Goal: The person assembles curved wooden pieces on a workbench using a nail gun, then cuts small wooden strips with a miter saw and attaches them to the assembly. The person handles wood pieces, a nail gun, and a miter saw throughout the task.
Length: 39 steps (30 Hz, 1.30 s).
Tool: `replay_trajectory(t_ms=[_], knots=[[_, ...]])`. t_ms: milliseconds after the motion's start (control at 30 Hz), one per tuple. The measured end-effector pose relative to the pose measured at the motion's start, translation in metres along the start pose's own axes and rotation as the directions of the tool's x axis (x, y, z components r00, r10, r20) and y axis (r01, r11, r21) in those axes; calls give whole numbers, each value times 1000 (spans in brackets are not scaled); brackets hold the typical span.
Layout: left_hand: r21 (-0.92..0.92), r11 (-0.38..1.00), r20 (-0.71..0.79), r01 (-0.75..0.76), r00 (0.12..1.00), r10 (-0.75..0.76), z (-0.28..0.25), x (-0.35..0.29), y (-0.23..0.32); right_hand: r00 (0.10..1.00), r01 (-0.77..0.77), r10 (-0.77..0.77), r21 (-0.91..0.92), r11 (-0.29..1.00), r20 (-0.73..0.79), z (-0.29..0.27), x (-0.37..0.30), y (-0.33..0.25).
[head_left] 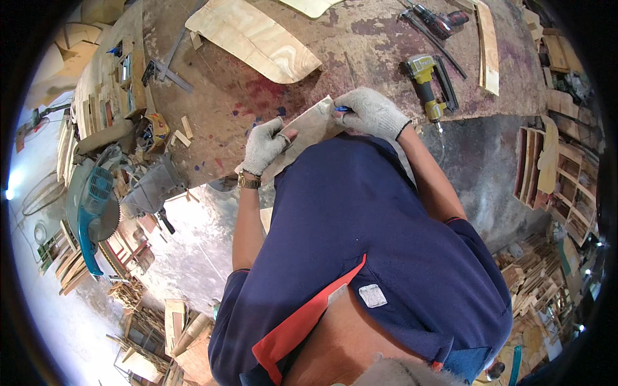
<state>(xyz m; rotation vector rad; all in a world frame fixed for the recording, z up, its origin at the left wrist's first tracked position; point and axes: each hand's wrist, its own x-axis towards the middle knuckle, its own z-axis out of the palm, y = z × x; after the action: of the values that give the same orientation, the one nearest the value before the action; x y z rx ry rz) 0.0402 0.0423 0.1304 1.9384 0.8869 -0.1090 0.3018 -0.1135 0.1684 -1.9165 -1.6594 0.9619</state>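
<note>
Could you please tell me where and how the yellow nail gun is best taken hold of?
Probably by the handle of the yellow nail gun, coming from the table's near edge and slightly left: the handle points that way, while the black magazine runs alongside on the right.

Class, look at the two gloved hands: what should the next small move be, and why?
Perhaps move the small blue item a little way along the pale board: the right hand holds the item by the board's far corner, while the left hand grips the board's left side, seemingly steadying it. The item is too small to identify.
</note>
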Motion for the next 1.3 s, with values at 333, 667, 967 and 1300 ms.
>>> replay_trajectory(t_ms=[333, 667, 967, 1300], knots=[[510, 860, -182, 3, 978, 105, 12, -13, 12, 962, -252, 76, 961, -117, 261, -10, -24, 6], [475, 880, -326, 8, 930, 168, 14, -10, -30, 667, 137, 617, 883, 450, -418, -51, -20, 44], [624, 763, -310, -168, 843, 439, 24, 56, -34, 799, -213, 557, 760, 614, -226, 14, 27, 52], [575, 798, -383, -180, 803, 457, 39, 81, -36, 870, -149, 358, 511, 846, -338, 55, 89, 95]])
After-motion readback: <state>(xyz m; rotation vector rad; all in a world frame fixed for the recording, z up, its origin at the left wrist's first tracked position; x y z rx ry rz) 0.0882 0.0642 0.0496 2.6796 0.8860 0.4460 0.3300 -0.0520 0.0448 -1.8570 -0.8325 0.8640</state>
